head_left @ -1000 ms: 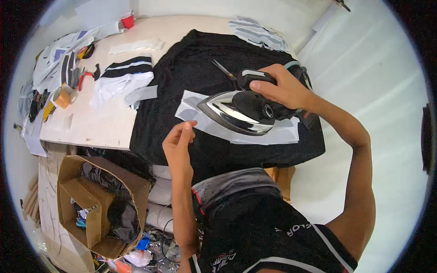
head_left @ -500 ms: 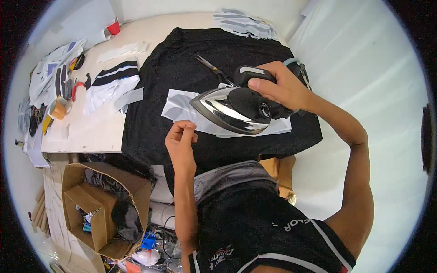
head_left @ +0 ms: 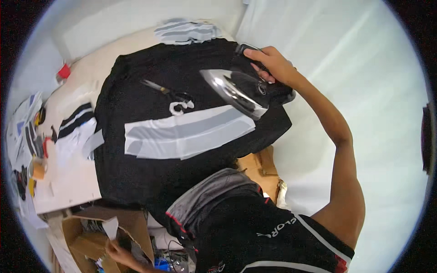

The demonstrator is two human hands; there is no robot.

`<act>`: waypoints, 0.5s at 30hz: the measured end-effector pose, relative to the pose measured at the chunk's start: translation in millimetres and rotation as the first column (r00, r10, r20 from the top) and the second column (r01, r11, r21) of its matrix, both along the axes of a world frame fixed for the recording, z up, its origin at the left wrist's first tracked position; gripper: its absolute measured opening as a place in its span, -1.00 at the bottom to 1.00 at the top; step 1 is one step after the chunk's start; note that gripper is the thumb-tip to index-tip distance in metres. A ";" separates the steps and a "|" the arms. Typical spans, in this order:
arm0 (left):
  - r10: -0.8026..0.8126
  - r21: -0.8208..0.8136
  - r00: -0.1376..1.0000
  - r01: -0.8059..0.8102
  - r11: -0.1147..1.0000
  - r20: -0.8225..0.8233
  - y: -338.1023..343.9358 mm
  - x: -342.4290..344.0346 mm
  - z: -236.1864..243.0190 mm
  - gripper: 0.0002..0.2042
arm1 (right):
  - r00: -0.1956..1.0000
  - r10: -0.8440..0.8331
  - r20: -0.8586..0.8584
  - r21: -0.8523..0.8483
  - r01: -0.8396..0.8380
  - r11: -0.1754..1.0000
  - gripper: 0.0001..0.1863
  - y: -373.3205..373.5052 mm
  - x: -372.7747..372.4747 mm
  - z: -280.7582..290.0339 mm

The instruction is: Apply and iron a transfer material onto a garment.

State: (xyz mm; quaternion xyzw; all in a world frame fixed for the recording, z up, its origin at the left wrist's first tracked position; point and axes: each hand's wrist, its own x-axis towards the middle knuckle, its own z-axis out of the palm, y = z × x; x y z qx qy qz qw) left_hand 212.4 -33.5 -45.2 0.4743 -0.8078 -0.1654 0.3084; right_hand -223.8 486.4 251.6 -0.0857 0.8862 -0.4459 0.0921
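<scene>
My right hand [head_left: 274, 66] is wrapped round the handle of an iron [head_left: 239, 93], tilted and lifted over the right part of the black cloth [head_left: 136, 86]. Its shiny soleplate edge points up and left. Below it lies a white strip with a grey band [head_left: 191, 132], spread out on the cloth. My left hand [head_left: 119, 254] is down at the cardboard box [head_left: 142, 232], closed on the lower end of a small white scrap [head_left: 110, 227]; its fingers are partly blurred. Scissors [head_left: 166, 91] lie on the cloth beside a small crumpled white piece [head_left: 181, 107].
Striped grey-and-white pieces [head_left: 186, 32] lie at the far edge of the table [head_left: 68, 191]. A black-and-white cloth piece [head_left: 75, 127], a tape roll [head_left: 37, 170] and a red cup [head_left: 64, 71] are on the left. A white curtain [head_left: 314, 136] hangs at the right.
My left hand has gone from the strip's edge down to the box, now with a white scrap. The iron has moved back and right, uncovering the strip. The whole view has shifted.
</scene>
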 end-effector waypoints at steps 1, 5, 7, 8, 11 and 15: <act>-0.012 -0.324 0.988 0.062 0.944 0.155 4.0 37.3 -4.4 -0.62 | 1.000 -0.019 -0.023 0.025 0.020 0.999 -0.37 13.3 -10.0 -2.3; 0.198 -0.156 0.869 -0.141 0.978 0.453 25.1 99.4 -2.2 -0.38 | 0.992 -0.117 -0.042 0.237 0.124 0.964 -0.33 48.8 -61.4 -33.2; 0.265 -0.035 0.813 -0.289 0.957 0.519 34.3 92.5 10.6 -0.30 | 0.992 -0.100 -0.076 0.306 0.119 0.945 -0.31 57.6 -84.9 -55.8; 0.267 -0.038 0.815 -0.290 0.956 0.514 33.7 77.9 17.2 -0.30 | 0.991 -0.115 -0.073 0.399 0.135 0.907 -0.28 60.8 -96.3 -64.5; 0.074 -0.079 0.964 -0.056 0.995 0.254 30.0 27.2 39.3 -0.23 | 0.989 -0.093 -0.113 0.452 0.135 0.882 -0.28 70.6 -118.8 -83.9; -0.146 0.148 0.965 0.181 0.972 -0.220 16.5 -62.7 59.8 -0.62 | 0.987 0.010 -0.159 0.421 0.059 0.905 -0.25 59.0 -128.7 -109.2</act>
